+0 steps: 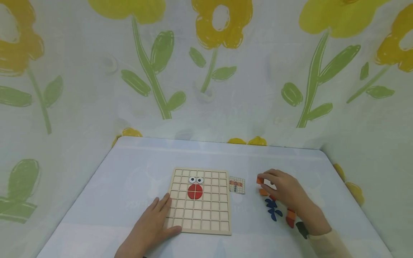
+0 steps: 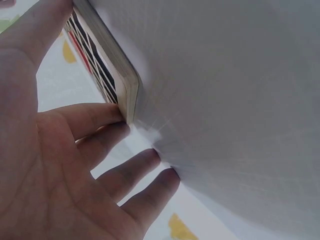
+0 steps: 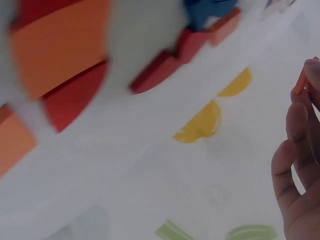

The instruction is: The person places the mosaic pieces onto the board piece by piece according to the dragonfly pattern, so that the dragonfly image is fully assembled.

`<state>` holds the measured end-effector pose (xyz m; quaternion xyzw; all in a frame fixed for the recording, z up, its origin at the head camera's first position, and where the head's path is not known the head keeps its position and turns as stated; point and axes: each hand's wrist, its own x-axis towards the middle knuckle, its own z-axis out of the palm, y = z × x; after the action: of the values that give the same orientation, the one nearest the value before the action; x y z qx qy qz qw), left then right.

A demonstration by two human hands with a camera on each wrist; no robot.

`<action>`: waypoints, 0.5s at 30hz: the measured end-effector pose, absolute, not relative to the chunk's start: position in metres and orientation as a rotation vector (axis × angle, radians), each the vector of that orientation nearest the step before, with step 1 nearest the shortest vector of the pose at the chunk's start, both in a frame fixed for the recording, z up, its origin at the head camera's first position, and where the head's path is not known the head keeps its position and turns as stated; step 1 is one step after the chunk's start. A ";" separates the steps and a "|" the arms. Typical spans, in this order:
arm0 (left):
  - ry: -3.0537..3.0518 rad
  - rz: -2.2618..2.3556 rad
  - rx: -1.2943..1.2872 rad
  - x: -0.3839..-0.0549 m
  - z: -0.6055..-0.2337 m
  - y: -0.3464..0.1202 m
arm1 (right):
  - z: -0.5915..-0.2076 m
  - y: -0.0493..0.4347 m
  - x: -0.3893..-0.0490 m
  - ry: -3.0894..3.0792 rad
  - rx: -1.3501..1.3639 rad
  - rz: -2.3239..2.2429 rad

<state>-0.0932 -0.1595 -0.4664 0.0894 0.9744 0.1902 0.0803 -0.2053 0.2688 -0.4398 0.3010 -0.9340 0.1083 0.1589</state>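
A wooden grid board (image 1: 214, 215) lies on the table, bearing two eye pieces (image 1: 196, 180) above a red circle (image 1: 195, 191) made of quarter pieces. My left hand (image 1: 150, 224) rests at the board's lower left corner, fingers along its left edge and thumb at the front edge. In the left wrist view the fingertips touch the board's rim (image 2: 131, 95). Right of the board, my right hand (image 1: 282, 186) pinches an orange square tile (image 1: 259, 180) between thumb and fingers, over the loose pieces. The tile (image 3: 301, 82) also shows at the right wrist view's edge.
A small pattern card (image 1: 237, 185) lies against the board's right side. Below the right hand are several dark blue pieces (image 1: 272, 209), an orange piece (image 1: 263, 192), red and orange pieces (image 1: 290, 218) and a dark green piece (image 1: 302, 229). A flower-printed cloth (image 1: 251, 107) rises behind the table.
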 end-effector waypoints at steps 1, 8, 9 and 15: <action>2.913 0.567 0.268 -0.093 -0.466 -0.160 | -0.438 0.265 -0.205 -2.633 0.892 0.324; 2.924 0.552 0.274 -0.093 -0.468 -0.160 | -0.429 0.239 -0.203 -2.514 0.979 0.382; 2.923 0.552 0.274 -0.093 -0.468 -0.159 | -0.430 0.235 -0.203 -2.504 0.984 0.384; 2.925 0.555 0.282 -0.093 -0.470 -0.159 | -0.435 0.217 -0.206 -2.441 1.056 0.422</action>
<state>-0.0928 -0.1586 -0.4704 0.0940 0.9753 0.1852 0.0755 -0.2063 0.2167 -0.4351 0.3822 -0.8838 0.1527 0.2226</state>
